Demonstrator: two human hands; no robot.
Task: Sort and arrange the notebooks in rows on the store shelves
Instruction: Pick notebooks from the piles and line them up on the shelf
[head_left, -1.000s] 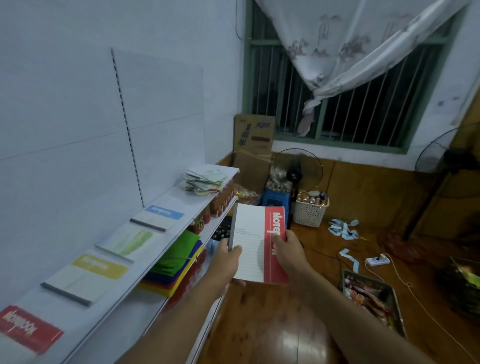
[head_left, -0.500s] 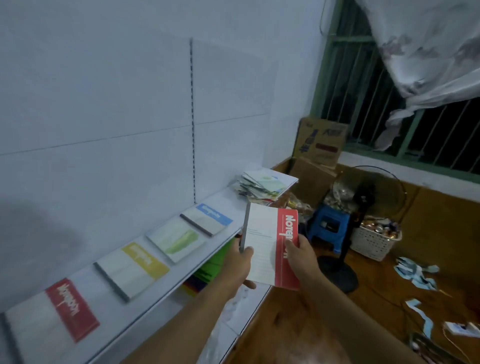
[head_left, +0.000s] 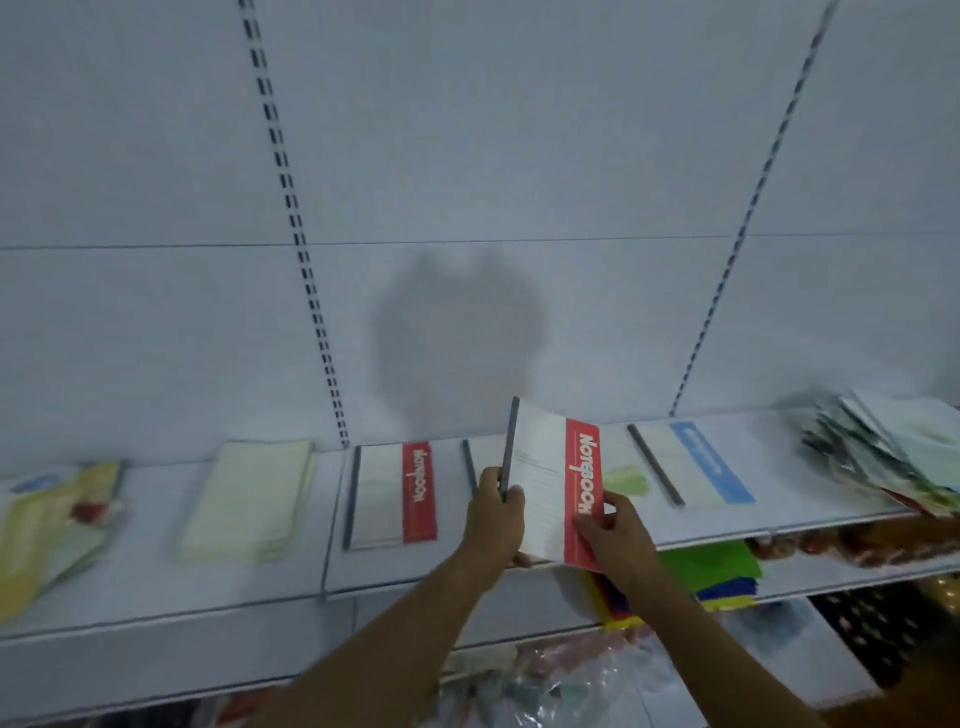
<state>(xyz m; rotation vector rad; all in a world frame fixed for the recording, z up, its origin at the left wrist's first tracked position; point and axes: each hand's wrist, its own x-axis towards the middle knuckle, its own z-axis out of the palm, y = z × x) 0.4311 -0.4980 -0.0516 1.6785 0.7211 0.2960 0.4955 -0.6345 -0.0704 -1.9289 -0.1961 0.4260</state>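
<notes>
The red-banded notebook (head_left: 556, 499), gripped by left hand (head_left: 493, 512) and right hand (head_left: 615, 535), should be laid flat upon its twin (head_left: 392, 496), edges aligned.

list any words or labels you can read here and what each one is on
"Notebook": red band of the held notebook, running sideways.
"Notebook": red band of the red notebook on the shelf, also sideways.
Fine print on the held notebook's white part: too small to read.
Blue-banded notebook: print too blurred to read.
</notes>
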